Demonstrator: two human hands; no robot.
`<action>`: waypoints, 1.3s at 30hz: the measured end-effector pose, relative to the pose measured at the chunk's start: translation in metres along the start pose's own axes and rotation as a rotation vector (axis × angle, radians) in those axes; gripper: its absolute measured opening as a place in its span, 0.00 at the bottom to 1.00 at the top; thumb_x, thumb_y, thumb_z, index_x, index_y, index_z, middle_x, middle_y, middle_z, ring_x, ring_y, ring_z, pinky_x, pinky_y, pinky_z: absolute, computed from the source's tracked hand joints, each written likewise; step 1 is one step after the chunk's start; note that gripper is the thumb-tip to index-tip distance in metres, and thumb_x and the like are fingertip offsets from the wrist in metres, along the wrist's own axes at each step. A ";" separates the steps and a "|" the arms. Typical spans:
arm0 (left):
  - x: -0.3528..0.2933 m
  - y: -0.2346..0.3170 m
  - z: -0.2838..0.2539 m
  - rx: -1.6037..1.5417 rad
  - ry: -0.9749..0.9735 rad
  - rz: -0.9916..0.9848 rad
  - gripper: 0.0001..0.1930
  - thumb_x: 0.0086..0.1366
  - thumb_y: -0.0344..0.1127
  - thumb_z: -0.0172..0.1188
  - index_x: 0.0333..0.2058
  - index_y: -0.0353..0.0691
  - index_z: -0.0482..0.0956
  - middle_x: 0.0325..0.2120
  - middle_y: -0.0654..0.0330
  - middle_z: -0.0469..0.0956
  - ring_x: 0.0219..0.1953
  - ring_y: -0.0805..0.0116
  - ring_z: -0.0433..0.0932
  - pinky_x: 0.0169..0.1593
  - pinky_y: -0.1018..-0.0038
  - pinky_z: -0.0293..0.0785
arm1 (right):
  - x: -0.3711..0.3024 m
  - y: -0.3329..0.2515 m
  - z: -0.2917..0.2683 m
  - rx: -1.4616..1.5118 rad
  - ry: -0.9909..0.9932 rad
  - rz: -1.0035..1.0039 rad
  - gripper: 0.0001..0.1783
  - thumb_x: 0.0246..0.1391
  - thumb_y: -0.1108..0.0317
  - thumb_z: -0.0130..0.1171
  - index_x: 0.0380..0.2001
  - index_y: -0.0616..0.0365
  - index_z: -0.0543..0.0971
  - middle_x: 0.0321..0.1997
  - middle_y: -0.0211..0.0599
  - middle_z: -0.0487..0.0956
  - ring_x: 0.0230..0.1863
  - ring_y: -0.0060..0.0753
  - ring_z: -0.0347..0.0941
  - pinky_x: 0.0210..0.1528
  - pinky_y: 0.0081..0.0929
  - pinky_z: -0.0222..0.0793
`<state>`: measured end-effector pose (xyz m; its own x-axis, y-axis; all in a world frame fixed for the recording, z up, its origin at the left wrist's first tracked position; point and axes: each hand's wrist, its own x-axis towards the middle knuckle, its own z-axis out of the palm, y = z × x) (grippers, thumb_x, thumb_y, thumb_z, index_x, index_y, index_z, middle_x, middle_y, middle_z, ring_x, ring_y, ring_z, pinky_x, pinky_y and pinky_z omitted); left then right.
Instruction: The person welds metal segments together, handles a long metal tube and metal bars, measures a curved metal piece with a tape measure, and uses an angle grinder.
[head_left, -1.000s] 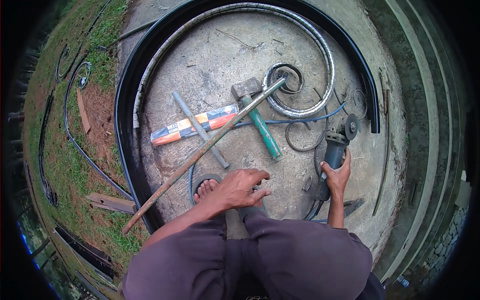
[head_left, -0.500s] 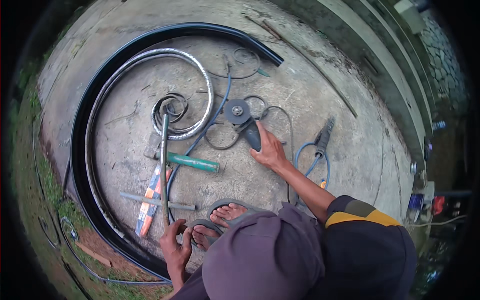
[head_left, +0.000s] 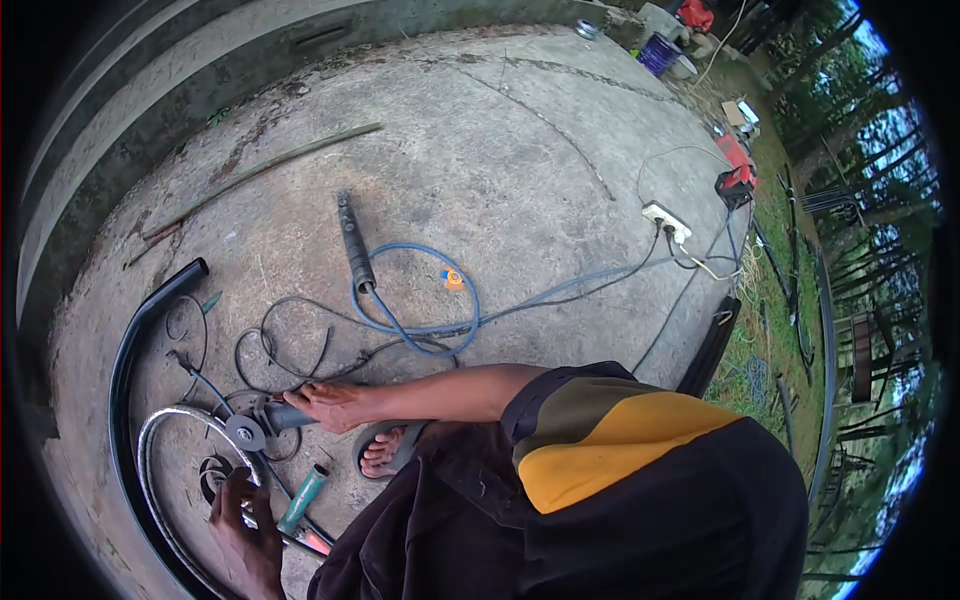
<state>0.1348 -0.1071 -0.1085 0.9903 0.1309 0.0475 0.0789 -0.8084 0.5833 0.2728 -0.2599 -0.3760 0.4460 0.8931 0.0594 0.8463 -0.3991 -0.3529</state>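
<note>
Clasping grinder (head_left: 288,416) at eight o'clock in right hand (head_left: 330,405), hiding its grip; with left hand (head_left: 248,535) curled, can't tell whether pinching. On concrete (head_left: 480,200), with trees (head_left: 860,150) toward three.

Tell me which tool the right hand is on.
The disc grinder; the right hand is off the green handle and the black blue-cabled tool.

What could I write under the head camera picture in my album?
Right hand gripping an angle grinder, left hand near a shiny metal ring, with concrete below.
</note>
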 end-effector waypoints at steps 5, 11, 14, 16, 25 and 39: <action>-0.012 0.007 0.064 -0.121 -0.549 0.074 0.15 0.61 0.31 0.60 0.47 0.39 0.80 0.32 0.49 0.82 0.37 0.48 0.82 0.42 0.56 0.75 | -0.018 0.004 0.012 0.081 -0.076 0.098 0.49 0.55 0.56 0.58 0.71 0.73 0.49 0.59 0.74 0.68 0.60 0.67 0.69 0.62 0.49 0.67; -0.042 0.002 0.050 -0.055 -0.458 0.086 0.17 0.61 0.35 0.59 0.49 0.41 0.79 0.35 0.47 0.82 0.38 0.45 0.82 0.43 0.54 0.77 | -0.011 0.005 -0.010 0.108 -0.135 0.066 0.51 0.52 0.59 0.58 0.71 0.72 0.47 0.64 0.74 0.63 0.63 0.69 0.64 0.64 0.53 0.64; -0.051 -0.001 0.038 -0.011 -0.381 0.056 0.18 0.61 0.37 0.59 0.50 0.42 0.78 0.36 0.46 0.82 0.39 0.44 0.82 0.43 0.54 0.77 | -0.017 0.003 -0.019 0.023 0.013 0.036 0.50 0.49 0.63 0.60 0.69 0.75 0.51 0.52 0.67 0.70 0.53 0.61 0.70 0.55 0.48 0.71; -0.058 -0.003 0.028 0.027 -0.325 0.042 0.19 0.61 0.38 0.58 0.51 0.42 0.78 0.37 0.46 0.82 0.39 0.43 0.82 0.43 0.53 0.78 | -0.014 -0.001 -0.030 0.061 0.006 0.048 0.49 0.50 0.63 0.60 0.70 0.73 0.49 0.54 0.67 0.69 0.54 0.63 0.69 0.56 0.49 0.70; -0.053 -0.030 0.059 0.111 -0.427 0.079 0.18 0.63 0.40 0.56 0.50 0.39 0.74 0.34 0.46 0.82 0.37 0.42 0.83 0.41 0.52 0.79 | -0.028 -0.001 -0.015 0.088 0.018 0.054 0.51 0.51 0.59 0.64 0.71 0.66 0.50 0.56 0.65 0.68 0.58 0.65 0.66 0.62 0.51 0.63; -0.055 -0.038 0.055 0.082 -0.110 -0.164 0.17 0.63 0.41 0.63 0.46 0.37 0.76 0.32 0.48 0.81 0.37 0.46 0.82 0.41 0.54 0.75 | -0.018 0.012 -0.036 0.167 0.022 -0.006 0.50 0.45 0.64 0.65 0.69 0.68 0.55 0.55 0.62 0.70 0.56 0.64 0.68 0.61 0.49 0.64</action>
<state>0.0843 -0.1156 -0.1780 0.9697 0.2045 -0.1337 0.2442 -0.8260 0.5080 0.2851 -0.2881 -0.3478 0.4493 0.8896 0.0817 0.7893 -0.3525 -0.5028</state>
